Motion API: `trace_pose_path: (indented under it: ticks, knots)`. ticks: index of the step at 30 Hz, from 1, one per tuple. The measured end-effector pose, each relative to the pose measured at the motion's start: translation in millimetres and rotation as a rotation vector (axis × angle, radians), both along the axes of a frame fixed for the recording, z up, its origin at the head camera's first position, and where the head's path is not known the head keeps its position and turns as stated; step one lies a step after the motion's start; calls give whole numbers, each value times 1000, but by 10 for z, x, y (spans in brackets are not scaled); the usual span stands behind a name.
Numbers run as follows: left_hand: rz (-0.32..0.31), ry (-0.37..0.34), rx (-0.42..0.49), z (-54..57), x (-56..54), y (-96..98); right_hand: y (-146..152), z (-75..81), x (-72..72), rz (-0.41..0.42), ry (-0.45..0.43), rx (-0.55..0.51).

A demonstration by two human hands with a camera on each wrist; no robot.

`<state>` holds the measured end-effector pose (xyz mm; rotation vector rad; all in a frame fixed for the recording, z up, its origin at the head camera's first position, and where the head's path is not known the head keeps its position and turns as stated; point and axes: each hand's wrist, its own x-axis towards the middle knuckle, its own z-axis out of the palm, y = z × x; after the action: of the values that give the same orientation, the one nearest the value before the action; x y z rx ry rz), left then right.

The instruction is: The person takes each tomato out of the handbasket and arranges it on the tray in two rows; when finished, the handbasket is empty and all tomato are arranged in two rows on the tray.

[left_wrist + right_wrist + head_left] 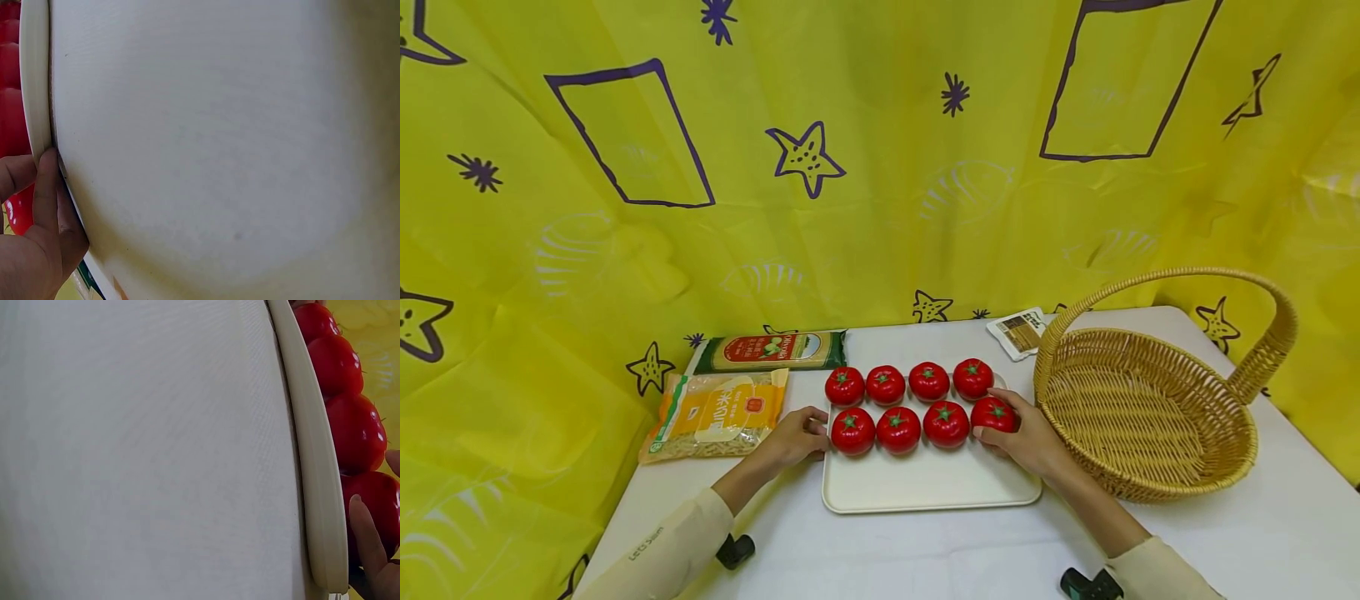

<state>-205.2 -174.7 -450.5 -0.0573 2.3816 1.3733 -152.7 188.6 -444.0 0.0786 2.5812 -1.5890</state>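
Two rows of shiny red tomatoes (898,430) with green tops sit on a cream rectangular tray (925,487). My right hand (1026,437) grips the front row's rightmost tomato (992,413), thumb on the near side and fingers around the far side. In the right wrist view, the thumb (367,534) presses on that tomato (381,506), just behind the tray's rim (315,456). At the tray's left edge, my left hand (795,437) pinches the rim. The left wrist view shows its fingers (45,200) against the rim (36,81).
A wicker basket (1150,417) with a tall handle stands right of the tray. Behind it lies a small white packet (1021,333). An orange-and-clear bag (722,414) and a green-and-red package (771,350) lie at left. A yellow patterned curtain (880,242) hangs behind the white table (880,550).
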Motion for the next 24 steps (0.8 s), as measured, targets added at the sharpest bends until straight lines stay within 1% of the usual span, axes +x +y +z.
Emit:
trace_pose_path:
  ticks: [5,12,17,19,24]
  knots:
    - [-2,2,-2,9,2,5,-5,8,13,-5,-17,-42]
    - [5,6,-11,5,15,3,5,28,49,11,-2,-22]
    - [7,3,-12,1,13,5,12,50,83,24,-6,-40]
    - [6,5,-14,5,13,4,13,64,101,28,-7,-35]
    - [0,6,-8,20,25,11,25,121,174,47,6,26]
